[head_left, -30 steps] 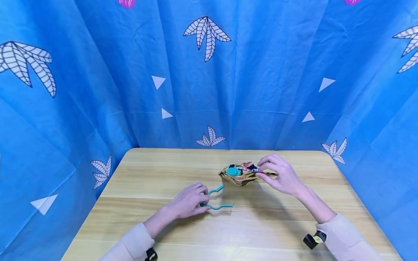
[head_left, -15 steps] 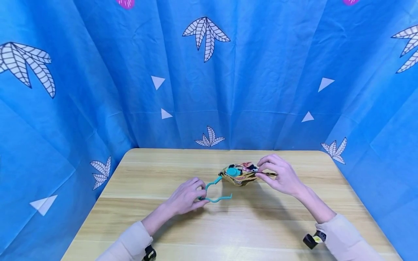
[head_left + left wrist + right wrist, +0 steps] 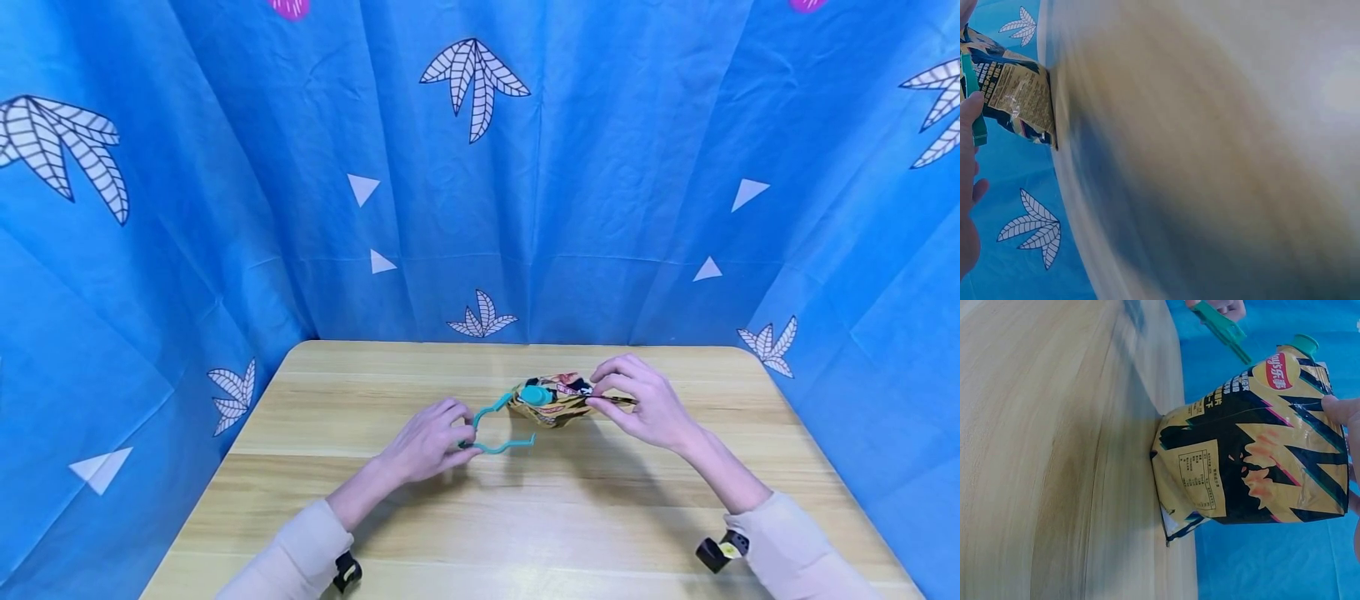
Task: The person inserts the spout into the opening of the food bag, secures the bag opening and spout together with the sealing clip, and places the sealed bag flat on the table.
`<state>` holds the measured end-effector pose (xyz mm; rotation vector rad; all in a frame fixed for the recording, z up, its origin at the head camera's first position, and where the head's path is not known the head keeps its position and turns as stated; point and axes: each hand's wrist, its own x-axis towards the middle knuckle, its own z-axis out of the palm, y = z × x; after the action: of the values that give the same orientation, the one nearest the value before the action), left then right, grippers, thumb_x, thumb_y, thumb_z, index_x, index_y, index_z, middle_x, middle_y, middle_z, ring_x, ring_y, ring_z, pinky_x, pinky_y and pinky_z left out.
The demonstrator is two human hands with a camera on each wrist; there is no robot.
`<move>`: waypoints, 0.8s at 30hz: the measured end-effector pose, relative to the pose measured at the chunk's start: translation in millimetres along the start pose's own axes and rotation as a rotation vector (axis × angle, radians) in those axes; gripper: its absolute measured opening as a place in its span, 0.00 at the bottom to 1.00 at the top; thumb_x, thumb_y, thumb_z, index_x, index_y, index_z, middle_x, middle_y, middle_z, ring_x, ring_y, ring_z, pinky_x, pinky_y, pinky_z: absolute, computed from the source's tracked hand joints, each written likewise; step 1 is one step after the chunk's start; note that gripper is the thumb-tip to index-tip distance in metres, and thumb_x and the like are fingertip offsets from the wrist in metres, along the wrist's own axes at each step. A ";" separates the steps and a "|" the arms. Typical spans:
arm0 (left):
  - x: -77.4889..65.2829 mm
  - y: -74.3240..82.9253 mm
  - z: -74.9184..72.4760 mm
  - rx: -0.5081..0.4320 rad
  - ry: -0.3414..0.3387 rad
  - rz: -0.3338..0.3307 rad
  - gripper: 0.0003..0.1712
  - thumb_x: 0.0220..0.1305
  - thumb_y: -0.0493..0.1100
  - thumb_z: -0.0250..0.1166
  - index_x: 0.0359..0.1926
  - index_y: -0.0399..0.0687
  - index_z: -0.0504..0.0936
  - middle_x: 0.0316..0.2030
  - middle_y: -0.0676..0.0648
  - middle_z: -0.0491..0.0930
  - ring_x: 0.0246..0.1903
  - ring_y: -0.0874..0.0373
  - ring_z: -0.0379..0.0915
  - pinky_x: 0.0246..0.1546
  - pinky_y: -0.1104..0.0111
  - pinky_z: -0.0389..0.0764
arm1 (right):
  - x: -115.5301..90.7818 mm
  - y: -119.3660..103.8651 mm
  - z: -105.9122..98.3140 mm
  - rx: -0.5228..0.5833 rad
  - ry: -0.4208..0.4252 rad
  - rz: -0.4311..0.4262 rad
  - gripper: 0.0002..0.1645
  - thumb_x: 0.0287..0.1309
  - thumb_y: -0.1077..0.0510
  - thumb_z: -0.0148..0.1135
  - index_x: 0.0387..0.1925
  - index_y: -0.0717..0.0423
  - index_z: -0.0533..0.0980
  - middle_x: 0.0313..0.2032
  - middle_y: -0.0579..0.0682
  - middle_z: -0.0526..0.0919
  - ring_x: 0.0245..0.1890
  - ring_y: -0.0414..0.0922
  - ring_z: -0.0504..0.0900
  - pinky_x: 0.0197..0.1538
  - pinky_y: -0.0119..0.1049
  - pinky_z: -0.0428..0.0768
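Note:
A gold-and-black chip bag [image 3: 564,410] stands on the table, with a round teal cap [image 3: 535,395] at its top left. My right hand [image 3: 647,402] pinches the bag's top edge on the right side; in the right wrist view its thumb [image 3: 1340,411] lies on the printed front. To the left of the bag, my left hand [image 3: 433,442] holds a teal bag clip [image 3: 498,448] by its hinge end, the two wavy arms spread apart. The farther arm reaches the bag's left edge, near the cap. In the left wrist view the clip [image 3: 974,100] overlaps the bag [image 3: 1019,94].
The light wooden table [image 3: 375,367] has rounded far corners. Blue curtains [image 3: 600,167] with leaf and triangle prints hang behind it and on both sides. A black camera [image 3: 722,550] is strapped at the right wrist, another [image 3: 347,572] at the left.
My left hand has carried the bag clip away from me, so the far arm now meets the bag's left edge. The right hand and the bag stay in place.

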<state>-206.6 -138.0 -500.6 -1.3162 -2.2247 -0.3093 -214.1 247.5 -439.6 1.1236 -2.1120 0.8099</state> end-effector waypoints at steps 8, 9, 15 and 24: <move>11.0 -3.5 -4.1 0.011 0.041 0.018 0.11 0.61 0.53 0.76 0.31 0.56 0.84 0.43 0.51 0.84 0.46 0.57 0.79 0.43 0.69 0.84 | 0.3 0.8 1.0 -0.008 0.014 -0.021 0.07 0.55 0.59 0.77 0.32 0.47 0.84 0.41 0.51 0.88 0.46 0.47 0.83 0.57 0.27 0.75; 12.3 -3.7 -3.7 0.016 0.047 0.017 0.11 0.61 0.53 0.76 0.31 0.56 0.84 0.43 0.51 0.84 0.46 0.57 0.79 0.44 0.69 0.84 | 0.2 1.0 1.1 -0.006 0.016 -0.021 0.07 0.55 0.59 0.77 0.32 0.47 0.84 0.41 0.51 0.88 0.46 0.47 0.83 0.57 0.27 0.75; 18.2 -2.6 -0.3 0.028 0.064 0.020 0.11 0.61 0.54 0.76 0.32 0.56 0.84 0.44 0.50 0.85 0.47 0.56 0.80 0.46 0.68 0.85 | 0.3 1.4 1.8 0.002 0.020 -0.021 0.07 0.54 0.59 0.77 0.32 0.47 0.84 0.41 0.51 0.88 0.46 0.48 0.83 0.57 0.27 0.75; 21.4 -0.6 3.3 0.010 0.080 0.006 0.10 0.60 0.52 0.77 0.32 0.57 0.85 0.44 0.51 0.85 0.48 0.56 0.81 0.47 0.67 0.86 | 0.9 0.4 1.4 0.002 0.014 -0.013 0.08 0.53 0.61 0.77 0.32 0.47 0.84 0.41 0.51 0.88 0.46 0.48 0.83 0.58 0.27 0.75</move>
<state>-216.4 -121.0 -491.6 -1.2829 -2.1527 -0.3415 -215.3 246.2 -439.9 1.1285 -2.0906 0.8120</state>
